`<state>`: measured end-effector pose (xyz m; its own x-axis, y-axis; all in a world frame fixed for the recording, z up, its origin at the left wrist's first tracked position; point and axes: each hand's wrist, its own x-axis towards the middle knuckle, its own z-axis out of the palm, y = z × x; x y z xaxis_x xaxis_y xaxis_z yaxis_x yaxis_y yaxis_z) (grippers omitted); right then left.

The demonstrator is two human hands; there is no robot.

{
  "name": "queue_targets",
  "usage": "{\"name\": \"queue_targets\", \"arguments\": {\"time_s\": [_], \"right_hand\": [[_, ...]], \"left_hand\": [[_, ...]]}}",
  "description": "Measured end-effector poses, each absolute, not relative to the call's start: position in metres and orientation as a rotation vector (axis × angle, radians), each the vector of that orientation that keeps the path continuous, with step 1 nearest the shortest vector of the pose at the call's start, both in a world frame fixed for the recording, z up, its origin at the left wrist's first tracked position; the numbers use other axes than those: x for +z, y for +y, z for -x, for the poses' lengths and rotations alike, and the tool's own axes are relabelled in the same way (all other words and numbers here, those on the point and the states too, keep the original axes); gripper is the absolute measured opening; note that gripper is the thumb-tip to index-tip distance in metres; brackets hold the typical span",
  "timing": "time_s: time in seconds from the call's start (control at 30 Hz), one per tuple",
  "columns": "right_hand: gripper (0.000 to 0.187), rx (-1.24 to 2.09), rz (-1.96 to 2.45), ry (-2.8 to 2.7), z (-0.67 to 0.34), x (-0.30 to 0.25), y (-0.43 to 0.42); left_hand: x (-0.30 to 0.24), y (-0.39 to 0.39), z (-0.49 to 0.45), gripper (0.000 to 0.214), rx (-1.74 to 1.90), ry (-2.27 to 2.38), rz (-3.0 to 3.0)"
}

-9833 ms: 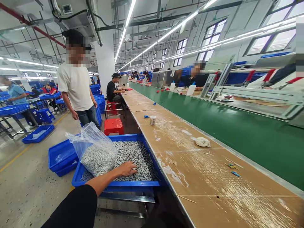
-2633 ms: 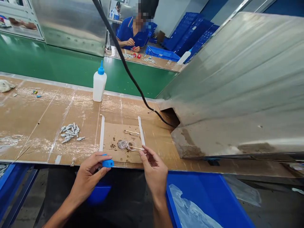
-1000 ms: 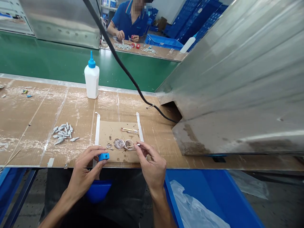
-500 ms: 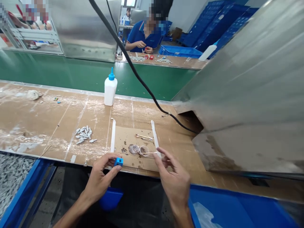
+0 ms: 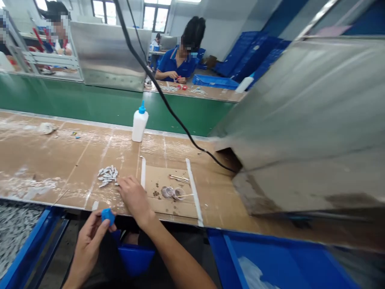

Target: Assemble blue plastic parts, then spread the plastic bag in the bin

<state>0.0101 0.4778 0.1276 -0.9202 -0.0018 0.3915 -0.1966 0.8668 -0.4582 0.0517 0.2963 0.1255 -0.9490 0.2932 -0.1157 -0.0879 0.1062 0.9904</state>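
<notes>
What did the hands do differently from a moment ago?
The right hand let go of the thin stick and reached left across to the pile of grey pieces. The left hand drew back off the bench, still pinching the small blue part. The glue bottle stayed put.

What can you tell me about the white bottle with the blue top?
The white bottle looks like soft plastic, with squarish shoulders and a pointed blue nozzle cap on top. It stands upright on the brown cardboard-covered bench, at its far edge, just in front of the green conveyor belt. No hand touches it. The black cable hangs close to its right without touching. What is inside cannot be seen.
</notes>
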Motion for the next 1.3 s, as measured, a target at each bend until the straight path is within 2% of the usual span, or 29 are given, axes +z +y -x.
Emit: {"name": "queue_targets", "arguments": {"time_s": [0.17, 0.33, 0.57, 0.77, 1.1, 1.3], "right_hand": [[0.025, 0.737, -0.030, -2.683, -0.015, 0.125, 0.477], [0.022, 0.999, 0.104, -2.451, -0.072, 0.141, 0.495], [0.017, 1.471, 0.705, -1.919, -0.159, 0.139, 0.531], [0.032, 1.215, 0.941, -1.829, -0.175, 0.124, 0.580], [0.030, 1.260, 0.844, -1.862, -0.139, 0.116, 0.619], [0.035, 1.369, 0.846, -1.691, -0.141, 0.128, 0.621]], "left_hand": [[0.112, 0.282, -0.044, 0.033, 1.894, 2.110, -0.285], [0.108, 0.293, -0.045, 0.032, 1.886, 2.038, -0.274], [0.106, 0.324, -0.049, 0.031, 1.868, 1.960, -0.327], [0.112, 0.342, -0.057, 0.030, 1.827, 1.884, -0.378], [0.112, 0.341, -0.057, 0.025, 1.803, 1.927, -0.373], [0.109, 0.342, -0.053, 0.029, 1.794, 1.943, -0.365]]}}
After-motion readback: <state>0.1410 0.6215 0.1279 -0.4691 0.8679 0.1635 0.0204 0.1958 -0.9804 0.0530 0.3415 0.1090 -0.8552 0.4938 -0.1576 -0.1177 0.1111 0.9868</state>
